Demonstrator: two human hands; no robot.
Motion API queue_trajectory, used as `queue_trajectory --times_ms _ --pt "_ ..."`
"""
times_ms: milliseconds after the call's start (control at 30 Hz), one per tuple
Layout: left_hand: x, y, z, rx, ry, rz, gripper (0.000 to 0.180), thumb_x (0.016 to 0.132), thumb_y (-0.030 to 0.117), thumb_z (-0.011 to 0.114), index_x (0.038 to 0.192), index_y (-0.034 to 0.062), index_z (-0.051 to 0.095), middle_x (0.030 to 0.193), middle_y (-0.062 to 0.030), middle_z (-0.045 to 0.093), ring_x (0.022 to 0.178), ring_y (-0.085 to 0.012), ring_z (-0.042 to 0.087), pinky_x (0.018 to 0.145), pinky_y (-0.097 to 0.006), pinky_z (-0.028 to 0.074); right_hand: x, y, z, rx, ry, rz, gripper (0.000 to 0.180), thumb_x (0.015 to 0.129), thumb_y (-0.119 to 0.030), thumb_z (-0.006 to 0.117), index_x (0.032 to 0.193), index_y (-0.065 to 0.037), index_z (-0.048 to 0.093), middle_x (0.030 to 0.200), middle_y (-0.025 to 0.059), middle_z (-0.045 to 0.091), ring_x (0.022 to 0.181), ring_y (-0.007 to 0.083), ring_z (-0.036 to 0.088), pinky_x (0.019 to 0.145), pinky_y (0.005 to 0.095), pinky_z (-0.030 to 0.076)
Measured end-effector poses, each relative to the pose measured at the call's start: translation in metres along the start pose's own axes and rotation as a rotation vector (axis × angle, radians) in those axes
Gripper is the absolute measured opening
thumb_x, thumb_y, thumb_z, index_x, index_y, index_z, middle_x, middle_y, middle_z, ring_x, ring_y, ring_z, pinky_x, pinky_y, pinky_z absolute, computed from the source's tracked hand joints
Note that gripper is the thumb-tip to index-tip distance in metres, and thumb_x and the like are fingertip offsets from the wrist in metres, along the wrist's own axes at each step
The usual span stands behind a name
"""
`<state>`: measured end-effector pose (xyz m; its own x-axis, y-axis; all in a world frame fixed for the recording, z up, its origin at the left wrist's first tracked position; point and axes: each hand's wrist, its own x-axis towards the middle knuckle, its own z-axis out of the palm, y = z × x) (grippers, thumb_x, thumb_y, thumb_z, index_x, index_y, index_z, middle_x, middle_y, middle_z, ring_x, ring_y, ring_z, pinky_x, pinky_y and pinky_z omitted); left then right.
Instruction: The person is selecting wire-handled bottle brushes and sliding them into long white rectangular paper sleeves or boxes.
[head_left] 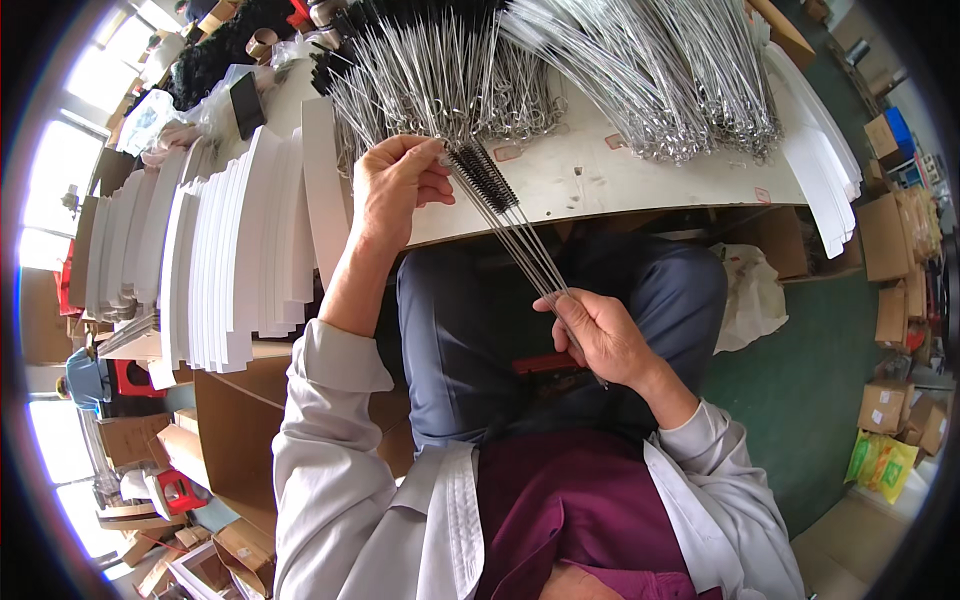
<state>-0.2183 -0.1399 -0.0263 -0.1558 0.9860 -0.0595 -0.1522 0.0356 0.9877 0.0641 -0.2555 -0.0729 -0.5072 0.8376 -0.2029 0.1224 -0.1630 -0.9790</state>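
Note:
My right hand (603, 337) is closed round the thin metal stems of several wire brushes (520, 240), over my lap. The stems run up and to the left from it, fanned slightly, to black bristle heads (484, 178) at the table's front edge. My left hand (397, 185) is beside the tips of those heads, thumb and forefinger pinched. What lies in that pinch is too small to make out. Just beyond it, a pile of wire brushes (420, 75) lies with looped ends toward me and black bristles at the far side.
A second pile of wire stems (660, 75) covers the right of the white table (560, 185). White folded card strips (230, 250) stand in a row at left, with more strips (815, 150) at the right edge. An open carton (240, 430) is below left, a plastic bag (750, 295) right of my knees.

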Motion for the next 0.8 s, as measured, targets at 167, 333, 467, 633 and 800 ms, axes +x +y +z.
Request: queue_trajectory --times_ms 167,333,467,633,800 --pt "-0.002 -0.007 -0.004 -0.016 0.014 -0.015 0.018 0.098 0.012 0.071 0.099 -0.0064 0.069 0.076 -0.0126 0.069 0.058 -0.0192 0.069 0.052 -0.032 0.063 0.001 0.015 0.014 0.041 -0.021 -0.035 0.035 0.111 -0.032 0.057 0.121 0.0 0.067 0.071 0.0009 0.062 0.056 0.0037 0.051 0.054 0.0214 0.044" --pt "-0.009 -0.013 -0.007 -0.019 0.02 -0.038 0.018 0.097 0.011 0.07 0.1 -0.0069 0.069 0.076 -0.0122 0.068 0.058 -0.0198 0.069 0.052 -0.032 0.062 0.0 0.007 0.016 -0.189 0.018 -0.001 0.033 0.1 -0.031 0.074 0.108 0.001 0.069 0.069 0.0029 0.068 0.061 0.0063 0.061 0.058 0.0257 0.05" --pt "-0.016 -0.01 -0.003 -0.045 0.047 -0.074 0.018 0.098 0.012 0.069 0.102 -0.0061 0.069 0.078 -0.0122 0.067 0.058 -0.0198 0.069 0.051 -0.032 0.062 0.003 0.018 0.016 -0.19 0.011 0.06 0.024 0.098 -0.024 0.076 0.104 -0.001 0.07 0.072 0.0004 0.068 0.065 0.0042 0.061 0.061 0.0243 0.05" --pt "-0.025 -0.01 -0.006 -0.195 0.005 -0.1 0.017 0.1 0.012 0.068 0.103 -0.0043 0.068 0.079 -0.0117 0.067 0.061 -0.0202 0.071 0.055 -0.033 0.062 0.003 0.015 0.023 -0.131 0.058 0.052 0.026 0.097 -0.026 0.078 0.099 -0.001 0.071 0.071 0.0001 0.067 0.065 0.0044 0.06 0.06 0.0242 0.048" --pt "-0.039 0.001 0.002 -0.367 -0.039 -0.122 0.016 0.104 0.01 0.061 0.109 -0.0024 0.069 0.078 -0.0091 0.066 0.066 -0.0218 0.071 0.06 -0.036 0.059 0.005 0.013 0.03 -0.052 0.04 0.108 0.032 0.096 -0.033 0.079 0.092 -0.003 0.071 0.071 -0.0024 0.062 0.062 0.0043 0.052 0.057 0.0253 0.044"
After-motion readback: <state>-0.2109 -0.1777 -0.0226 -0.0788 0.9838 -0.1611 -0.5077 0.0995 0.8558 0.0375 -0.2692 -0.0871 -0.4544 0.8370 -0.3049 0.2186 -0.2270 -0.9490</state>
